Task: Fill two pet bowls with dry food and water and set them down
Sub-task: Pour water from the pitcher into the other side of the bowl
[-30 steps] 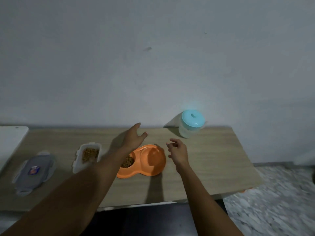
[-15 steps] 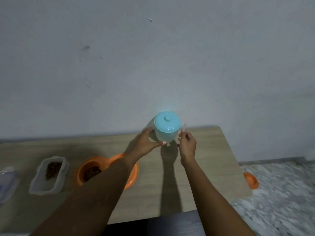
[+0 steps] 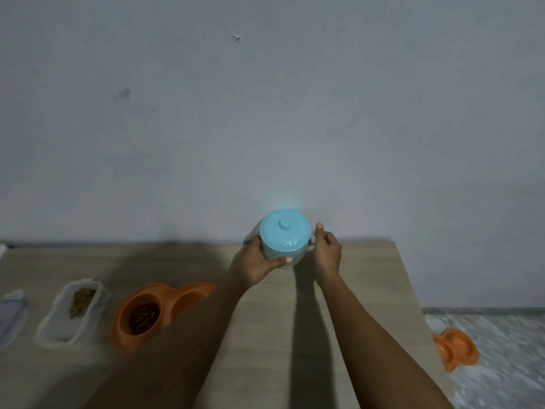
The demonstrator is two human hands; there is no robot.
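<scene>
Left hand [image 3: 256, 264], right hand [image 3: 328, 251] and both forearms are bare.

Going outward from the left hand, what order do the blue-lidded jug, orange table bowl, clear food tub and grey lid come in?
1. Blue-lidded jug, gripped by the left hand.
2. Orange bowl on the table, to its left.
3. Clear food tub, further left.
4. Grey lid, far left edge.

tub [image 3: 59, 332] left of bowl [image 3: 124, 308], jug [image 3: 284, 239] right
</scene>
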